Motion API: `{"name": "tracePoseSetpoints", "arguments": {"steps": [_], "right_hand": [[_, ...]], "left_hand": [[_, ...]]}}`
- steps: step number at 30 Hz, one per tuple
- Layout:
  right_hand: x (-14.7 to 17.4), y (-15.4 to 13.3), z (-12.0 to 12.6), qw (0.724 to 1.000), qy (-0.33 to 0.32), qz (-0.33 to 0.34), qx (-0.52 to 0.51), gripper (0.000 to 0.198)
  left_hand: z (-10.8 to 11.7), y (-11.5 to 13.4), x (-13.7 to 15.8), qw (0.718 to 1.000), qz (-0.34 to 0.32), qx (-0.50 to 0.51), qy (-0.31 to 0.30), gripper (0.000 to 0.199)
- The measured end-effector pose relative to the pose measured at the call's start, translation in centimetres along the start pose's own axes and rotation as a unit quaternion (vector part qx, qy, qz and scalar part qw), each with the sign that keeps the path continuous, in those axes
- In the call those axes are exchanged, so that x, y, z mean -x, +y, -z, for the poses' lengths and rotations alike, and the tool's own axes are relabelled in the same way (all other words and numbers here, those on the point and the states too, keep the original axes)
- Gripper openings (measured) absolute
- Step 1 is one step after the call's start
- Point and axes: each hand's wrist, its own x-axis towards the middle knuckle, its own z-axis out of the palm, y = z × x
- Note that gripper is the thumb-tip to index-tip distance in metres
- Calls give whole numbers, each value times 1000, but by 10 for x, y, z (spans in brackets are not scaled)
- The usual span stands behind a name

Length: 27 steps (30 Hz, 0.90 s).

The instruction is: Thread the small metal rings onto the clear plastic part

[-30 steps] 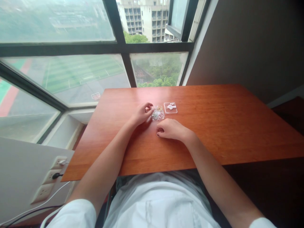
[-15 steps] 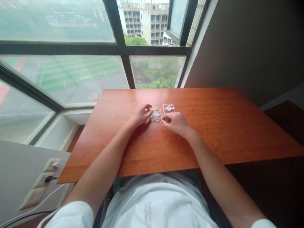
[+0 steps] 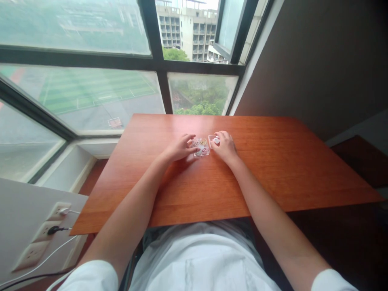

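A small clear plastic box [image 3: 205, 153] lies on the table with little coloured loops [image 3: 203, 143] in its compartments. They look like hair ties, though they are too small to be sure. My left hand [image 3: 181, 148] grips the box's left side, its thumb reaching over the front left compartment. Just to the right lies the clear lid [image 3: 216, 140], with a white label on it. My right hand [image 3: 226, 147] is over the lid, thumb at its left front and fingers round its far side, covering its right part.
The brown wooden table [image 3: 273, 169] reaches back to the windows [image 3: 203, 93]. A grey wall [image 3: 303, 60] rises on the right. Low on the left, sockets [image 3: 45, 232] hold plugs with cables beside the table's corner.
My right hand has moved from the box's front right corner, where its fingers were pinched, up onto the lid. My left thumb has come further over the box.
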Motion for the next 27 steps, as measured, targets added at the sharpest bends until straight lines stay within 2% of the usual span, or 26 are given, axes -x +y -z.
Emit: {"name": "tracePoseSetpoints", "arguments": {"steps": [2, 4, 9, 13, 18, 24, 27], "right_hand": [[2, 2, -9, 1000, -12, 19, 7, 35], [4, 4, -15, 1000, 1, 18, 5, 31], [9, 8, -19, 999, 22, 32, -10, 31], [13, 13, -10, 998, 38, 6, -51, 36], [14, 15, -2, 985, 95, -34, -140, 33], [24, -14, -5, 983, 50, 34, -175, 34], [30, -26, -6, 986, 31, 88, -141, 37]], "left_hand": [[2, 4, 2, 999, -1, -32, -30, 77], [3, 10, 3, 996, -4, -79, -46, 84], [2, 23, 8, 988, -11, -144, -51, 76], [0, 25, 9, 987, -1, -158, -43, 73], [-5, 30, 8, 985, 11, -169, -35, 74], [-20, 35, 7, 990, 14, -137, -3, 86], [-24, 33, 6, 993, 18, -119, 11, 85]]}}
